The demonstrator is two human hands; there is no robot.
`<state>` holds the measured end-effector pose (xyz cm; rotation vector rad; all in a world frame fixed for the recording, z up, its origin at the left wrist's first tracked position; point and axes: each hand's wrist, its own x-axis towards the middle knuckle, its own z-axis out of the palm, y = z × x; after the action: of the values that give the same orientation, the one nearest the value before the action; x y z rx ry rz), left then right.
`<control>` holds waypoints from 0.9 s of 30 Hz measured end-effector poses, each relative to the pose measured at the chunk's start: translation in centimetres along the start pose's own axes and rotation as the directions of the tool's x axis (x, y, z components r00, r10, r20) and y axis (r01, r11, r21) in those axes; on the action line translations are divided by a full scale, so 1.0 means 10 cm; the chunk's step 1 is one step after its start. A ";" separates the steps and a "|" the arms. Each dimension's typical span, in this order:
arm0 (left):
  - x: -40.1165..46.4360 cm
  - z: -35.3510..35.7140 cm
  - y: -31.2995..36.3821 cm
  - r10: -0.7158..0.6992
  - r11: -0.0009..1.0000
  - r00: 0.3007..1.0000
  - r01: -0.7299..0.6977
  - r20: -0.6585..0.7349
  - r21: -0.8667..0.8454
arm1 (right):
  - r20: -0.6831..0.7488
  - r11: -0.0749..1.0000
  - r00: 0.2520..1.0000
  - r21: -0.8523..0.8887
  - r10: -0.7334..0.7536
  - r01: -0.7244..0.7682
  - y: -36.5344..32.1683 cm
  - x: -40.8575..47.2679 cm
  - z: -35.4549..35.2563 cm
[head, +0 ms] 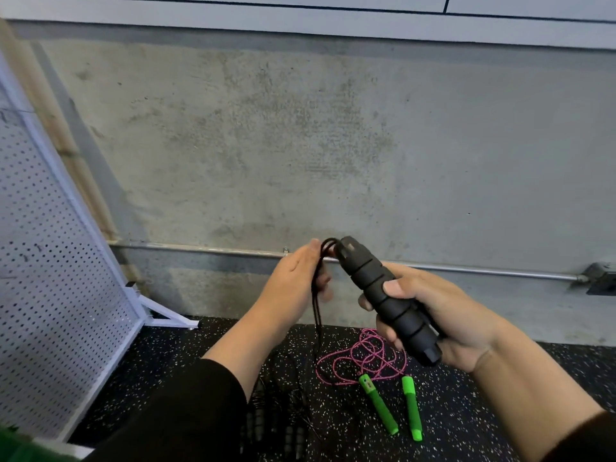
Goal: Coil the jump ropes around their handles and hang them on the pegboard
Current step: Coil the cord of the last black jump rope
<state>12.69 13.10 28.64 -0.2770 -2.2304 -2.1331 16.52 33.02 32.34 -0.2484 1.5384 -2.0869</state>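
Two hands: right hand grips black handles, left hand pinches cord.

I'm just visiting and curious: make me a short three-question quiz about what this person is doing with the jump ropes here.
1. True or false: the right hand grips the black handles.
2. What does the left hand hold? A) black cord B) green handle C) pegboard hook
3. What colour is the cord of the rope with green handles lying on the floor?

Key: 1. true. 2. A, the black cord. 3. pink.
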 end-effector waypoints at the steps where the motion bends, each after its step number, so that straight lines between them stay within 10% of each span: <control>1: 0.00 0.04 -0.02 -0.006 0.998 1.000 0.006 -0.008 -0.055 | 0.010 0.999 1.000 0.022 -0.024 0.024 -0.01 0.00 -0.01; 14: 0.13 0.27 -0.18 -0.055 0.998 0.997 0.053 0.050 0.039 | -0.128 0.985 0.984 0.102 -0.127 0.141 0.17 0.26 -0.24; 21: 0.24 0.26 -0.30 -0.224 0.967 0.973 0.213 0.064 0.138 | -0.275 0.967 0.953 -0.247 -0.129 0.060 0.19 0.45 -0.25; 27: 0.29 0.16 -0.35 -0.348 0.936 0.919 0.331 0.183 0.120 | -0.336 0.744 0.881 -0.667 -0.333 0.027 0.21 0.59 -0.37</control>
<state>9.39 14.86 25.51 -0.1108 -2.6515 -2.2476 10.53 32.63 28.18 -0.1839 2.6043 -1.7278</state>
